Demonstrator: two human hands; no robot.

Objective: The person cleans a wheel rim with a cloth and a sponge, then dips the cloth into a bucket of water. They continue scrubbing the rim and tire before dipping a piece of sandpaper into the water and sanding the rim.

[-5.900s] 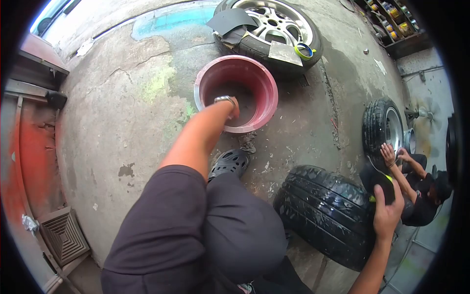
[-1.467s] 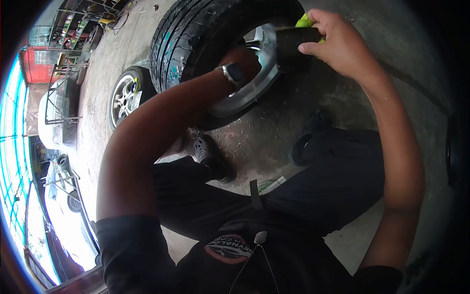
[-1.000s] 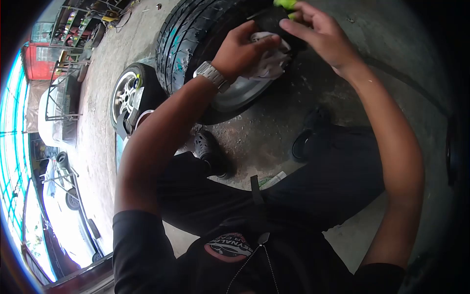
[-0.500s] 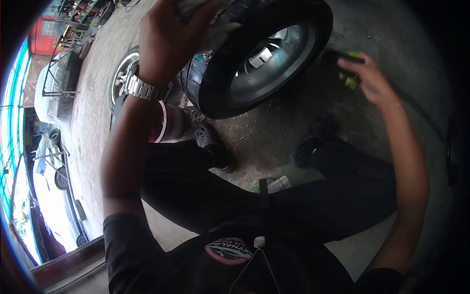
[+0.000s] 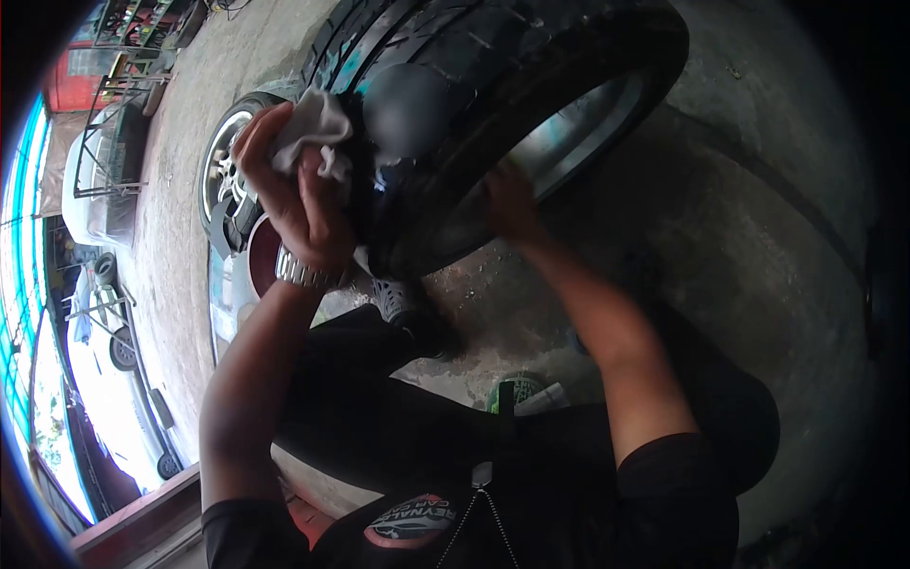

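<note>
A car wheel (image 5: 559, 142) with a black tyre (image 5: 455, 199) and silver rim stands tilted in front of me, with wet-looking bluish streaks on its tread. My left hand (image 5: 308, 204), wearing a metal watch, is closed on a crumpled grey cloth (image 5: 318, 128) at the tread's left side. At the wheel's near inner edge, my right hand (image 5: 512, 207) grips around the rim lip; its fingertips are dark and blurred. Nothing else shows in that hand.
Behind my left wrist lies another wheel (image 5: 223, 166), with a dark red bucket (image 5: 265, 256) beside it. A hose (image 5: 777, 180) runs across the floor at right. A green-and-white container (image 5: 517, 391) stands between my legs. Covered cars and racks are at far left.
My right hand has moved left to the wheel; the black and yellow-green thing it held is gone from it. My left hand has come down with the cloth. The wheel appears shifted and turned.
</note>
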